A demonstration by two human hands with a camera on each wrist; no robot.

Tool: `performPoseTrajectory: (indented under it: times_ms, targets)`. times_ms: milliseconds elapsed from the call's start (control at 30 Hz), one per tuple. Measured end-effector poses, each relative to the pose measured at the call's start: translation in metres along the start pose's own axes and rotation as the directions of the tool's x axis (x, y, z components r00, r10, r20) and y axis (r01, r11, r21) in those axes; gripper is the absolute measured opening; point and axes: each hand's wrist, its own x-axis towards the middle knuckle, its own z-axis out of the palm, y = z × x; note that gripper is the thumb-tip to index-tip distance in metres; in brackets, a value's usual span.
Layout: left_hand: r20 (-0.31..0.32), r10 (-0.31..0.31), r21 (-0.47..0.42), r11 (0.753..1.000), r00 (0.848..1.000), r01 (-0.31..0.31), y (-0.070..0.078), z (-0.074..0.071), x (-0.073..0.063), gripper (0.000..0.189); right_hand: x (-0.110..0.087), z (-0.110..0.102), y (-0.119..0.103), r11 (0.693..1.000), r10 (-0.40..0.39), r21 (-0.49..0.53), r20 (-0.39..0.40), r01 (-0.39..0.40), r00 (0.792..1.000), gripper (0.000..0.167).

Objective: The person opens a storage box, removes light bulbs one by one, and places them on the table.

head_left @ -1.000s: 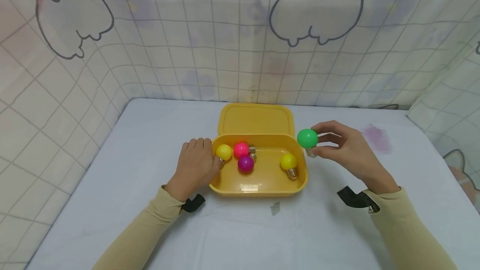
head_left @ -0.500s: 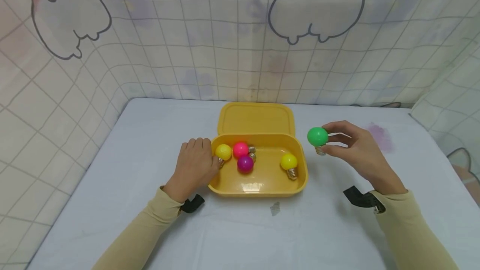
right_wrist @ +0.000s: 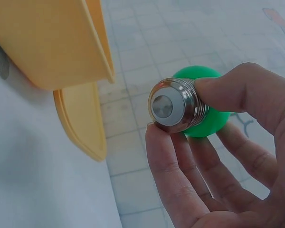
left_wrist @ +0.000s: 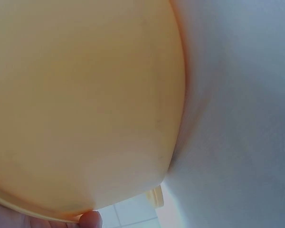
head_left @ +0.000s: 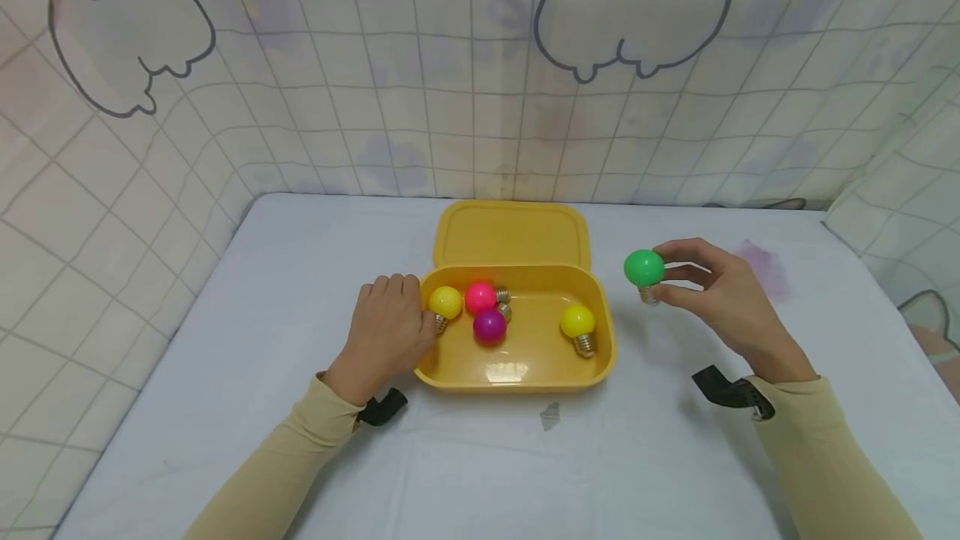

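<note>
A green light bulb [head_left: 643, 267] is pinched between the thumb and fingers of my right hand [head_left: 720, 298], up off the table to the right of the yellow box. Its metal screw base [right_wrist: 173, 105] faces the right wrist camera. My left hand [head_left: 386, 336] grips the left rim of the open yellow box [head_left: 517, 382], thumb over the inside edge. In the left wrist view the box's outer wall [left_wrist: 85, 104] fills most of the picture. Inside the box lie a yellow bulb [head_left: 446, 303] by my thumb, a pink bulb [head_left: 480, 297], a purple bulb [head_left: 490, 326] and another yellow bulb [head_left: 577, 323].
The yellow lid [head_left: 512, 233] lies flat behind the box. A white cloth covers the table [head_left: 315, 240], with a grey patch [head_left: 551, 417] in front of the box and a pinkish stain [head_left: 763, 269] at right. Grid-patterned curtains [head_left: 480, 107] hang behind and at the sides.
My right hand has moved rightward, away from the box's right edge, carrying the green light bulb. My left hand keeps its grip on the box rim, and the bulbs inside lie as before.
</note>
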Motion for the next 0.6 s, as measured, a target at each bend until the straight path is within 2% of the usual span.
performPoseTrajectory:
  times_ms: [600]
  targets:
    - [-0.035, 0.015, 0.001, 1.000, 0.999, -0.015, -0.001, 0.002, 0.000, 0.021, 0.009, -0.003, 0.025, 0.996, 0.076, -0.040, 0.001, -0.076, 0.997, 0.049]
